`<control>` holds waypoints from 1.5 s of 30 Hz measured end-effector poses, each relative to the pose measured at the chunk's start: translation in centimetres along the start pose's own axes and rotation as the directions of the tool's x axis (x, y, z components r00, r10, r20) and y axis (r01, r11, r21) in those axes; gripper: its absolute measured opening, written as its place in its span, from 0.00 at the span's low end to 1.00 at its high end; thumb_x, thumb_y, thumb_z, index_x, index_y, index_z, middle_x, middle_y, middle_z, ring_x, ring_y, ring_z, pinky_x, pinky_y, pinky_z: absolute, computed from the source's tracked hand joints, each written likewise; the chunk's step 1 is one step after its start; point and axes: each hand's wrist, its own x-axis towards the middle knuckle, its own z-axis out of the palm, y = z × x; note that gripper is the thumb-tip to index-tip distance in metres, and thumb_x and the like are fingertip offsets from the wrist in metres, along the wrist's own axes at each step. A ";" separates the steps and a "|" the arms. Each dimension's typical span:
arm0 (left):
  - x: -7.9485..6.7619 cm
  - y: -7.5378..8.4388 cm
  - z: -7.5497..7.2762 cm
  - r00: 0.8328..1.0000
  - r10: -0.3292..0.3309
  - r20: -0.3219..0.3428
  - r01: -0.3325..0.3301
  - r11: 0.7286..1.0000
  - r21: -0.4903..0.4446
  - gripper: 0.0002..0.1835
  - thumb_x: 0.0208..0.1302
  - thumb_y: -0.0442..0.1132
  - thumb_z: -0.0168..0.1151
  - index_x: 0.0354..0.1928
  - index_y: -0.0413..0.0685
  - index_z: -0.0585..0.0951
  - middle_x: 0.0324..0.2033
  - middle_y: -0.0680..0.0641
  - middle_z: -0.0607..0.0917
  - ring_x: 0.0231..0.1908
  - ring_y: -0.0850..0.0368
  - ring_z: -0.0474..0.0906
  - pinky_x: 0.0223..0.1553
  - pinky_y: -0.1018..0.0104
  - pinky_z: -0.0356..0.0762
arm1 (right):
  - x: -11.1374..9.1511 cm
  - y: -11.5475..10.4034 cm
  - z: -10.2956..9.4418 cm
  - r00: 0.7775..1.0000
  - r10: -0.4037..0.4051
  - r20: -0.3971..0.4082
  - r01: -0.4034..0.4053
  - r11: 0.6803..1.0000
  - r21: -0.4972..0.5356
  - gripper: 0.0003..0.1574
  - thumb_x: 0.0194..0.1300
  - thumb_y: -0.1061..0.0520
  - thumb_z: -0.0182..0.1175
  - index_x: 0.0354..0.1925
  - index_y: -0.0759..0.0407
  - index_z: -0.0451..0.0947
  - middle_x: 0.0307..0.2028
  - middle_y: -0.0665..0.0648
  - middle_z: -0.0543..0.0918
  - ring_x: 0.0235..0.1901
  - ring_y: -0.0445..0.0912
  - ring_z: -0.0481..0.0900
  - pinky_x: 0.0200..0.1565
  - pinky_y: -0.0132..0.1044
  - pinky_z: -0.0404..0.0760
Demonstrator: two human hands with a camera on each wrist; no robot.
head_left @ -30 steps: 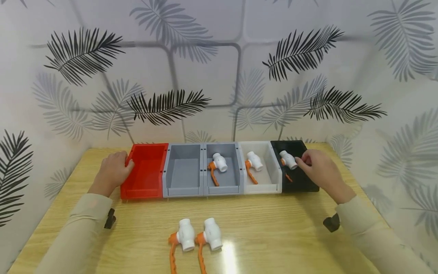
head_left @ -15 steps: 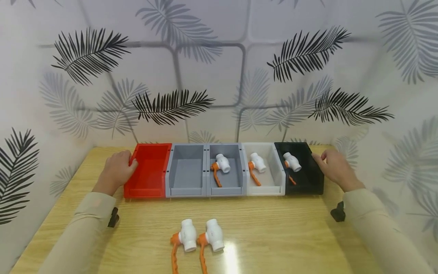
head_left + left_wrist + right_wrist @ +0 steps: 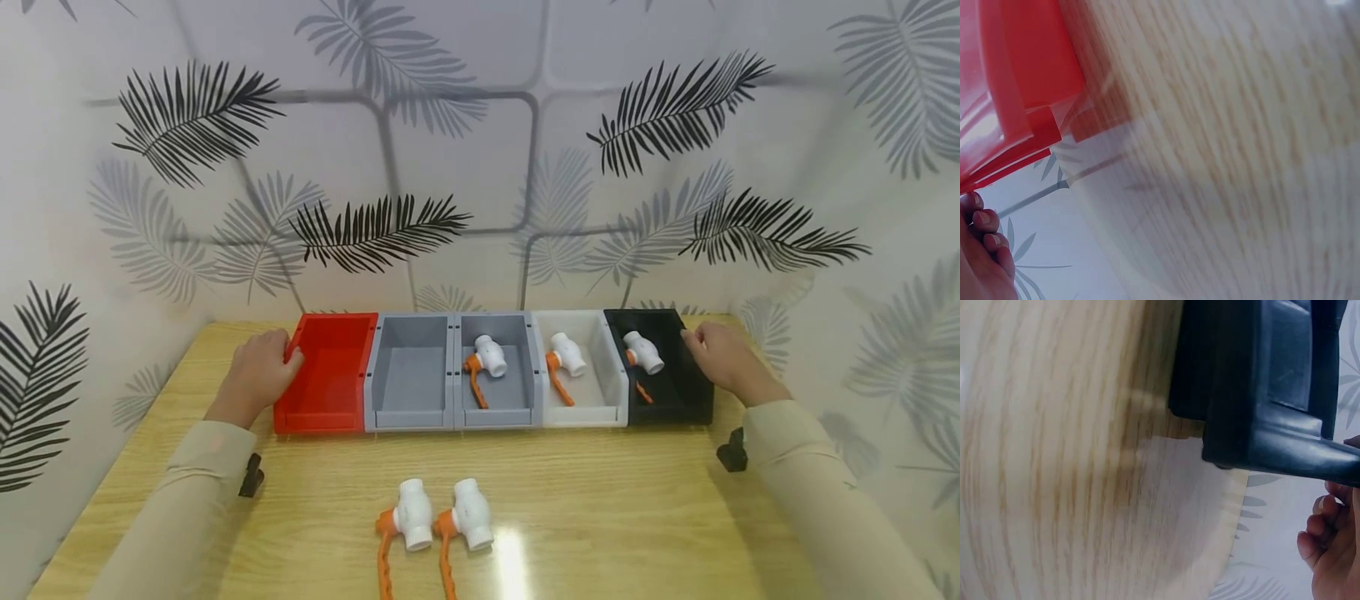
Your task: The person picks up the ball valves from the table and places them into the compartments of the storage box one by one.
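My left hand [image 3: 258, 371] grips the outer left wall of the red bin [image 3: 330, 421], thumb over the rim. Its curled fingers [image 3: 986, 220] show against that wall in the left wrist view. At the row's other end my right hand [image 3: 731, 358] holds the right rim of the black bin [image 3: 671, 414]. In the right wrist view its fingers [image 3: 1317, 526] curl below the rim. A white ball valve [image 3: 643, 352] with an orange handle lies inside the black bin, apart from my hand. Similar valves lie in the white bin [image 3: 585, 418] and one grey bin [image 3: 498, 419].
Another grey bin [image 3: 409, 421] stands between the red one and the grey one with a valve. Two more ball valves, one on the left [image 3: 413, 515] and one on the right [image 3: 472, 515], lie on the wooden table [image 3: 600, 517]. A leaf-patterned wall covering [image 3: 465, 167] rises behind.
My right hand has left the valve in the black bin and moved right onto that bin's rim. My left hand stays at the red bin. The view has shifted slightly.
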 end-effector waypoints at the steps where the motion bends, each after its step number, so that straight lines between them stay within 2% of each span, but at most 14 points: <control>1: 0.0 0.0 0.0 1.000 -0.003 -0.002 0.003 1.000 0.001 0.10 0.58 0.42 0.46 0.24 0.44 0.65 0.18 0.46 0.66 0.21 0.50 0.64 0.23 0.59 0.56 | 0.1 0.0 0.1 1.000 -0.018 -0.007 0.018 1.000 0.002 0.24 0.67 0.50 0.41 0.17 0.59 0.63 0.15 0.54 0.63 0.16 0.47 0.61 0.22 0.39 0.60; 7: -0.3 -0.2 -0.3 0.999 0.006 -0.042 -0.005 1.000 0.022 0.11 0.58 0.43 0.46 0.23 0.45 0.65 0.16 0.47 0.65 0.19 0.50 0.63 0.22 0.59 0.56 | 0.4 -0.1 0.8 0.996 -0.085 -0.040 0.086 0.996 0.015 0.22 0.67 0.53 0.40 0.18 0.60 0.62 0.16 0.54 0.63 0.17 0.47 0.61 0.24 0.39 0.59; 11: -0.4 -0.4 -0.8 0.992 0.044 -0.120 -0.040 0.999 0.037 0.14 0.60 0.46 0.45 0.22 0.45 0.65 0.15 0.47 0.65 0.18 0.49 0.63 0.21 0.59 0.56 | 0.3 -0.1 1.0 0.996 -0.082 -0.034 0.084 0.996 0.039 0.22 0.68 0.52 0.38 0.19 0.60 0.61 0.16 0.54 0.62 0.18 0.47 0.60 0.24 0.39 0.59; 15: -1.0 0.2 -1.9 0.981 0.072 -0.178 -0.066 0.997 0.038 0.15 0.61 0.47 0.46 0.23 0.44 0.65 0.16 0.46 0.67 0.19 0.47 0.64 0.22 0.57 0.57 | -0.1 0.0 0.9 0.997 -0.068 -0.033 0.070 0.997 0.045 0.21 0.68 0.53 0.38 0.22 0.61 0.63 0.19 0.56 0.65 0.20 0.50 0.63 0.27 0.41 0.60; 18: -2.2 1.3 -2.6 0.978 0.089 -0.188 -0.085 0.996 0.029 0.13 0.60 0.45 0.48 0.24 0.44 0.65 0.16 0.47 0.66 0.21 0.48 0.64 0.22 0.58 0.57 | -0.3 0.1 0.9 0.998 -0.053 -0.041 0.054 0.998 0.041 0.20 0.68 0.53 0.39 0.23 0.62 0.64 0.20 0.57 0.66 0.22 0.51 0.64 0.28 0.43 0.61; 21: -4.4 3.0 -2.9 0.980 0.106 -0.167 -0.111 0.994 -0.019 0.10 0.57 0.42 0.51 0.24 0.45 0.65 0.16 0.48 0.65 0.20 0.51 0.62 0.22 0.61 0.59 | -0.2 0.2 0.8 0.998 -0.046 -0.047 0.048 0.998 0.037 0.20 0.68 0.53 0.40 0.23 0.62 0.65 0.21 0.57 0.67 0.23 0.51 0.65 0.29 0.43 0.61; 24: -7.2 5.5 -3.2 0.989 0.110 -0.101 -0.119 0.990 -0.080 0.09 0.56 0.41 0.54 0.26 0.47 0.66 0.17 0.50 0.65 0.21 0.55 0.62 0.22 0.64 0.62 | -0.2 0.3 0.6 0.997 -0.057 -0.045 0.059 0.998 0.034 0.20 0.68 0.52 0.40 0.23 0.62 0.65 0.20 0.57 0.67 0.22 0.51 0.65 0.28 0.43 0.61; 27: -9.9 8.6 -3.5 0.995 0.097 -0.022 -0.099 0.988 -0.119 0.08 0.55 0.41 0.55 0.29 0.50 0.66 0.20 0.52 0.67 0.23 0.57 0.63 0.25 0.67 0.65 | -0.3 0.4 0.4 0.997 -0.066 -0.046 0.067 0.997 0.029 0.21 0.68 0.52 0.40 0.21 0.62 0.64 0.19 0.56 0.65 0.20 0.50 0.63 0.27 0.41 0.60; 31: -13.1 13.2 -4.1 0.993 0.037 0.115 -0.017 0.985 -0.172 0.06 0.56 0.44 0.54 0.32 0.52 0.69 0.24 0.55 0.70 0.26 0.59 0.65 0.29 0.68 0.68 | -0.4 0.4 0.1 0.997 -0.063 -0.045 0.064 0.998 0.024 0.21 0.68 0.53 0.40 0.20 0.61 0.64 0.18 0.55 0.65 0.20 0.49 0.63 0.26 0.41 0.60; 34: -15.0 16.3 -4.5 0.967 -0.042 0.253 0.094 0.976 -0.197 0.07 0.56 0.45 0.55 0.33 0.52 0.71 0.26 0.55 0.71 0.29 0.59 0.66 0.32 0.67 0.69 | -0.5 0.2 0.0 0.997 -0.061 -0.042 0.062 0.998 0.025 0.21 0.68 0.53 0.40 0.21 0.62 0.65 0.18 0.55 0.65 0.20 0.50 0.64 0.27 0.42 0.60; 37: -16.6 18.8 -4.6 0.918 -0.093 0.386 0.182 0.963 -0.200 0.09 0.56 0.47 0.57 0.33 0.52 0.72 0.26 0.54 0.70 0.28 0.58 0.65 0.31 0.66 0.68 | -0.5 0.0 0.1 0.997 -0.069 -0.047 0.070 0.997 0.019 0.21 0.67 0.54 0.41 0.21 0.62 0.65 0.17 0.55 0.65 0.20 0.50 0.64 0.27 0.42 0.61; 39: -17.6 20.0 -4.2 0.905 -0.066 0.420 0.163 0.966 -0.200 0.10 0.56 0.48 0.57 0.32 0.52 0.71 0.23 0.54 0.69 0.26 0.59 0.65 0.28 0.67 0.66 | -0.5 -0.1 0.2 0.996 -0.072 -0.050 0.073 0.997 0.015 0.21 0.67 0.54 0.41 0.20 0.62 0.65 0.17 0.55 0.65 0.19 0.49 0.64 0.26 0.42 0.60; 43: -19.2 21.8 -3.1 0.900 0.020 0.436 0.084 0.972 -0.219 0.11 0.56 0.49 0.57 0.30 0.50 0.71 0.20 0.55 0.68 0.23 0.60 0.63 0.24 0.68 0.63 | -0.4 -0.3 0.3 0.997 -0.064 -0.045 0.065 0.998 0.006 0.21 0.67 0.54 0.41 0.20 0.62 0.65 0.17 0.55 0.65 0.19 0.49 0.63 0.26 0.42 0.60; 45: -19.7 22.5 -2.4 0.887 0.028 0.461 0.086 0.970 -0.225 0.12 0.55 0.49 0.57 0.32 0.49 0.72 0.22 0.55 0.69 0.23 0.61 0.63 0.24 0.68 0.64 | -0.3 -0.4 0.3 0.997 -0.063 -0.038 0.064 0.998 0.010 0.21 0.67 0.54 0.41 0.21 0.62 0.65 0.17 0.55 0.65 0.19 0.49 0.63 0.26 0.42 0.60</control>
